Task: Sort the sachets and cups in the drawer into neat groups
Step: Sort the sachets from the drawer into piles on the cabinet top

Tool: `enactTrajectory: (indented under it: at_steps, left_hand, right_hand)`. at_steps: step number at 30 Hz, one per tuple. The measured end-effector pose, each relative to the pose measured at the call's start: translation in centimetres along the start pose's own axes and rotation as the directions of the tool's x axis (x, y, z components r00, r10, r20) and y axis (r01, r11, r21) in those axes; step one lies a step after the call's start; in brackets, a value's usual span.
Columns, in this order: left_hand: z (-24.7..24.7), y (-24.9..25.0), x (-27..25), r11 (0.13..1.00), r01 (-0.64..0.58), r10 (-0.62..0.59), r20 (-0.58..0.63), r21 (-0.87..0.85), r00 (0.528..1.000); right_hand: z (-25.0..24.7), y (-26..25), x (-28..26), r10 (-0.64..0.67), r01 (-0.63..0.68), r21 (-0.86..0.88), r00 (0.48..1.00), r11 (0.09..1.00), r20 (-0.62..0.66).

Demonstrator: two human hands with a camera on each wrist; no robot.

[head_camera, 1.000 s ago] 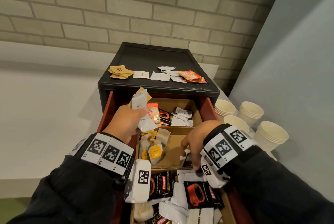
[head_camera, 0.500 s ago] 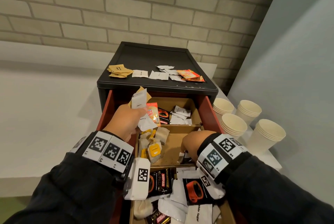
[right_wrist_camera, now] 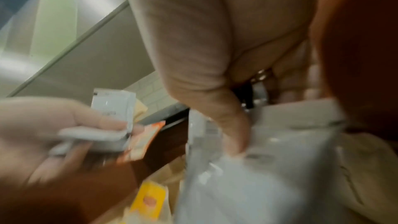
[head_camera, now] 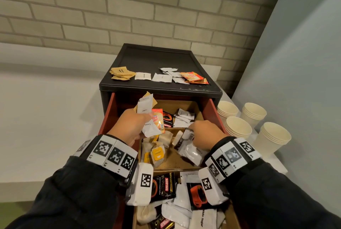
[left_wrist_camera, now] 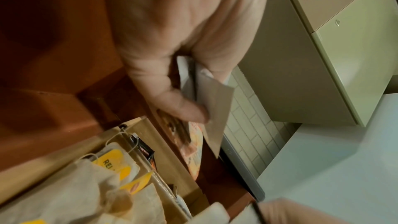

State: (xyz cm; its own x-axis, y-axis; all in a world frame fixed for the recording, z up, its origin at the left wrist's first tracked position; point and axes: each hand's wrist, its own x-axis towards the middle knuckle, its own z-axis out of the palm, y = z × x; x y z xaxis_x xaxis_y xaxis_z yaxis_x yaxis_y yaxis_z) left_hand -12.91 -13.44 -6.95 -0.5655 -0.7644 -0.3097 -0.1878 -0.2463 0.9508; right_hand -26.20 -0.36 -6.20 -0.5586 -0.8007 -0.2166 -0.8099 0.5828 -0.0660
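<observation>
Nearest us, black coffee sachets (head_camera: 165, 186) and white ones lie jumbled in the front compartment of the drawer (head_camera: 108, 116). In the middle compartment our right hand (head_camera: 204, 134) pinches a bunch of white sachets (head_camera: 190, 152), beside the tea bags (head_camera: 156, 154). Our left hand (head_camera: 131, 125) grasps a fan of mixed sachets (head_camera: 147, 116) above the drawer's left side. Farther back, sorted sachets (head_camera: 160, 77) sit in a row on the cabinet top (head_camera: 156, 57); stacks of paper cups (head_camera: 238, 127) stand to its right.

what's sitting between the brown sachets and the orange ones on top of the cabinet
In the head view, white sachets lie in a row between the brown sachets and the orange sachets on the black cabinet top.
</observation>
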Motion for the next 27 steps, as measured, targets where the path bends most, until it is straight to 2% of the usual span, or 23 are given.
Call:
enactTrajectory:
  at_steps: [2,4,5,7,9,10,12,15,18,20,22,27]
  left_hand:
    - [0.0,0.0,-0.1,1.0,0.022,-0.022,0.017,0.023,1.0]
    - [0.0,-0.1,-0.1,0.998,0.044,-0.046,0.028,0.055,0.999]
    - [0.1,-0.1,-0.2,0.996,0.056,-0.058,0.036,0.066,0.998]
    - [0.3,-0.1,-0.4,0.993,0.084,-0.089,0.069,0.077,0.994]
    - [0.5,-0.1,-0.6,0.988,0.132,-0.142,0.141,0.078,0.98]
    - [0.5,-0.1,-0.7,0.984,0.166,-0.176,0.198,0.068,0.964]
    - [0.6,0.1,-0.7,0.972,0.227,-0.235,0.319,0.063,0.918]
    - [0.2,0.2,-0.6,0.957,0.289,-0.269,0.408,0.013,0.872]
    - [0.0,0.4,-0.7,0.952,0.305,-0.255,0.472,-0.029,0.844]
    - [0.1,0.5,-1.1,0.954,0.297,-0.24,0.492,-0.04,0.837]
    - [0.3,0.7,-1.5,0.965,0.258,-0.211,0.477,-0.034,0.853]
    - [1.0,-0.1,-1.8,0.993,0.105,-0.114,0.417,0.044,0.901]
  right_hand:
    - [-0.7,0.4,-0.2,0.024,-0.011,0.186,0.997,0.983,-0.071]
    - [-1.5,0.8,-0.5,0.038,0.015,0.441,0.993,0.897,-0.11]
    - [-1.9,0.9,-0.8,0.032,0.043,0.594,0.993,0.803,-0.115]
    - [-2.3,0.8,-1.3,-0.011,0.087,0.847,0.995,0.524,-0.096]
    - [-2.1,0.3,-1.4,-0.056,0.076,0.948,0.997,0.308,-0.062]
    - [-1.8,0.0,-1.3,-0.073,0.058,0.968,0.996,0.245,-0.041]
    - [-0.9,-0.7,-0.8,-0.081,0.023,0.983,0.997,0.182,-0.008]
    - [0.2,-1.2,0.0,-0.059,-0.022,0.99,0.998,0.138,0.03]
    - [0.6,-1.2,0.2,-0.033,-0.042,0.99,0.998,0.132,0.046]
    - [0.7,-1.4,0.1,-0.024,-0.041,0.99,0.999,0.136,0.045]
    - [1.0,-1.8,0.0,-0.01,-0.021,0.987,1.0,0.16,0.023]
    - [1.4,-3.1,0.0,-0.037,0.123,0.915,0.992,0.384,-0.118]
